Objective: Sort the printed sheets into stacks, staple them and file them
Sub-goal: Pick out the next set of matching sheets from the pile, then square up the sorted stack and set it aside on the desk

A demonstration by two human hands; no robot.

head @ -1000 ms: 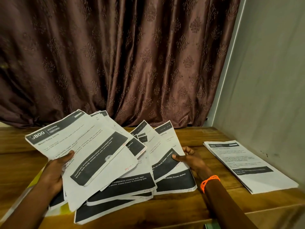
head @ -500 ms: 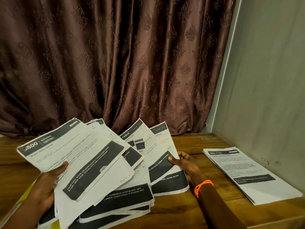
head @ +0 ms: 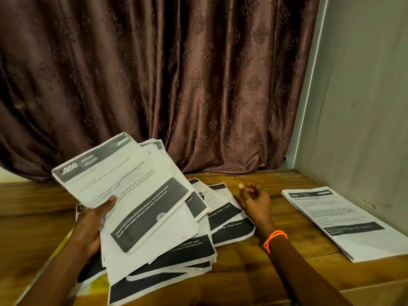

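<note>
The left hand (head: 91,226) has its grip closed on a fanned bundle of printed sheets (head: 141,206), thumb pressed across the front of the top page and the other fingers hidden behind the paper. That top sheet (head: 114,173) rises up and away from the thumb, tilted, with a dark header band reading "800" preceded by 1 blurred digit, and a black text block lower down. More sheets spill out below and to the right of this hand, their black bottom bands overlapping one another and resting on the wooden surface (head: 242,272). A sliver of something yellow (head: 95,283) shows under the sheets, below the left wrist; what it is cannot be told.

Just right of the fan, the right hand (head: 254,199) hovers with fingers loosely curled and its grip holding nothing, thumb tip raised. Its heel lies at the edge of the rightmost fanned sheets (head: 223,208); whether it touches them cannot be told. An orange band (head: 274,238) circles that wrist.

Well to the right of the right hand, apart from it, 1 neat stack of printed sheets (head: 344,221) lies flat on the surface near the grey wall (head: 364,107). A brown patterned curtain (head: 165,74) hangs behind everything
</note>
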